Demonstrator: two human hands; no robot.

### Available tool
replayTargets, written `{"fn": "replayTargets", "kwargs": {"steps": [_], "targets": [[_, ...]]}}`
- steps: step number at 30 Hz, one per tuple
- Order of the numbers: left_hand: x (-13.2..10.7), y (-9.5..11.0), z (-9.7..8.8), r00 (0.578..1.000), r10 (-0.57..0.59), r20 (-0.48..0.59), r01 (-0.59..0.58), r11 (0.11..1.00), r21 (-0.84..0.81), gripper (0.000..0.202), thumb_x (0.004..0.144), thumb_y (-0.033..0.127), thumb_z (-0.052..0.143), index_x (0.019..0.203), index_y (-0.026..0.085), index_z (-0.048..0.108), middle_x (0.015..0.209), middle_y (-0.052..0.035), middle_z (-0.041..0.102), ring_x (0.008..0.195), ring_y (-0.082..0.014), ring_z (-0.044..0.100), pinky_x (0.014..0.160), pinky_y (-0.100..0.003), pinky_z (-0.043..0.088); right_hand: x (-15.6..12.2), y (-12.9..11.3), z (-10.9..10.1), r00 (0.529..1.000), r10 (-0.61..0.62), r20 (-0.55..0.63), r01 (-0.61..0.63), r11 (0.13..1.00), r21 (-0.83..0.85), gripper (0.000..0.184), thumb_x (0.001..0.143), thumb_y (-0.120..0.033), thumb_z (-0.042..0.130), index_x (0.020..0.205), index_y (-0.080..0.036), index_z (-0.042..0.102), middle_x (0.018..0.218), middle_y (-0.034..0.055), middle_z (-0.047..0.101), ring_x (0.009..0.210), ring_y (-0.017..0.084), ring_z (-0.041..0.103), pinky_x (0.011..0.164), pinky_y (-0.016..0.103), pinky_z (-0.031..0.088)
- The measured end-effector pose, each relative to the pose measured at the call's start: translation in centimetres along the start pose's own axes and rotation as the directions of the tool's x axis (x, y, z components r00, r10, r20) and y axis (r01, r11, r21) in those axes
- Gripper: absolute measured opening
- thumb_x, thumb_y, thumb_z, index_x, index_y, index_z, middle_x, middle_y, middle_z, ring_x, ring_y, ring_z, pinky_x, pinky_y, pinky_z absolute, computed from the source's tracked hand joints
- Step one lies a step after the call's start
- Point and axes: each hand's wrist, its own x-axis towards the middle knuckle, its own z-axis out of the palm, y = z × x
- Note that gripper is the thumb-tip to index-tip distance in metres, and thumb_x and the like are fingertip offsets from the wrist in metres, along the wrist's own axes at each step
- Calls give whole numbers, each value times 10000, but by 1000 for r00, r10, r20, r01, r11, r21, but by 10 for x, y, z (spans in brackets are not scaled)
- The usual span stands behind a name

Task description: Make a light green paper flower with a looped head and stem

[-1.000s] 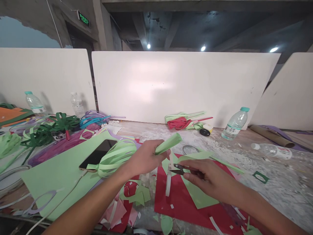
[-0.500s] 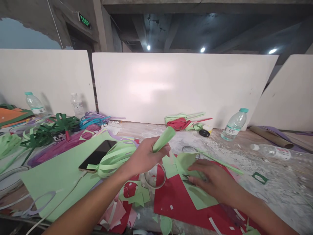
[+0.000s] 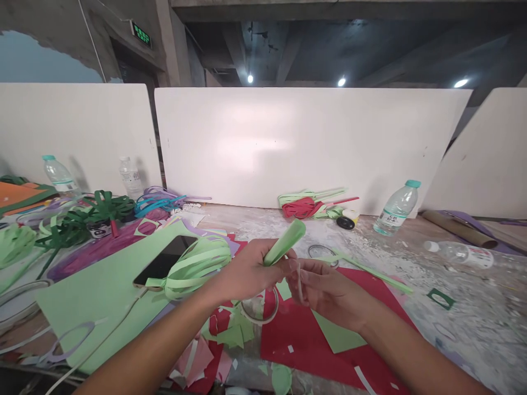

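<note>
My left hand (image 3: 257,271) is closed around a rolled piece of light green paper (image 3: 285,242), whose open end points up and right. My right hand (image 3: 325,288) has come up against the left fingertips. Its fingers pinch a narrow pale strip, which looks like tape (image 3: 300,282). Below the hands lies a red paper sheet (image 3: 294,345) with a light green paper piece (image 3: 340,332) on it, partly hidden by my right hand. A roll of tape (image 3: 260,321) rests just under my left hand.
To the left are a large green sheet (image 3: 94,307), a phone (image 3: 164,260) and a green paper-strip bundle (image 3: 200,266). A water bottle (image 3: 397,208) stands at right, and another bottle (image 3: 461,255) lies beside it. A white board (image 3: 230,148) stands behind the table.
My right hand has left the green paper on the red sheet and moved up and left to the pale strip by my left fingers. The left hand has shifted slightly right with the roll.
</note>
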Motion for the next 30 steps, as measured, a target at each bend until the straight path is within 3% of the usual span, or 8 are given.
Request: {"fn": "replayTargets", "kwargs": {"steps": [5, 9, 11, 13, 16, 19, 22, 30], "targets": [[0, -2, -4, 988, -77, -130, 77, 997, -6, 368, 684, 376, 712, 972, 214, 550, 563, 93, 315, 465, -63, 286, 428, -193, 241, -4, -1, -2, 999, 18, -35, -20, 999, -50, 225, 611, -327, 806, 668, -185, 640, 586, -43, 504, 519, 72, 446, 542, 222, 349], [-1, -2, -12, 992, -104, -70, 101, 994, -46, 668, 579, 318, 798, 1150, 256, 456, 679, 72, 355, 552, -80, 343, 465, -197, 299, -7, -10, -3, 994, -100, -50, 95, 991, -94, 213, 640, -346, 781, 648, -193, 633, 626, -24, 509, 549, 84, 440, 557, 235, 369], [-1, -1, -13, 994, -84, -67, 82, 996, -33, 604, 636, 328, 758, 1152, 254, 452, 736, 50, 398, 601, -94, 380, 513, -213, 346, -8, -18, -1, 965, -239, -103, 227, 967, -113, 196, 689, -357, 742, 651, -199, 633, 653, -9, 516, 587, 102, 453, 590, 253, 396], [-1, -1, -11, 992, -42, -119, 43, 999, 5, 345, 771, 342, 626, 1069, 229, 493, 771, 25, 433, 659, -114, 415, 591, -242, 386, -8, -27, 4, 909, -385, -156, 361, 918, -165, 148, 725, -350, 709, 709, -213, 655, 706, 8, 542, 631, 121, 472, 612, 272, 415], [-1, 0, -6, 983, 8, -183, 6, 997, 78, 148, 886, 292, 419, 930, 200, 527, 788, -2, 484, 738, -144, 460, 684, -277, 403, -6, -35, 12, 846, -515, -137, 469, 842, -267, 155, 749, -335, 686, 883, -258, 675, 853, 25, 607, 636, 122, 492, 593, 283, 425], [1, -1, -1, 982, 15, -190, 7, 993, 116, 163, 885, 266, 397, 882, 185, 539, 753, -2, 511, 706, -147, 485, 663, -278, 415, -1, -36, 17, 847, -523, -93, 459, 808, -368, 272, 761, -334, 677, 1029, -305, 643, 1016, 37, 640, 522, 84, 451, 506, 278, 412], [3, -1, 2, 974, 8, -225, 7, 998, 66, 157, 868, 269, 433, 848, 168, 551, 710, 5, 494, 642, -129, 490, 603, -252, 430, 5, -31, 17, 843, -518, -147, 424, 807, -411, 316, 770, -360, 661, 1080, -306, 623, 1096, 53, 632, 446, 55, 388, 432, 266, 370], [6, -3, 3, 933, 45, -358, -66, 997, -45, 170, 832, 257, 533, 961, 161, 591, 700, -2, 600, 644, -128, 575, 564, -216, 414, 12, -18, 15, 843, -477, -247, 364, 846, -390, 249, 760, -390, 669, 982, -277, 665, 731, -25, 523, 469, 60, 314, 447, 242, 276]]}}
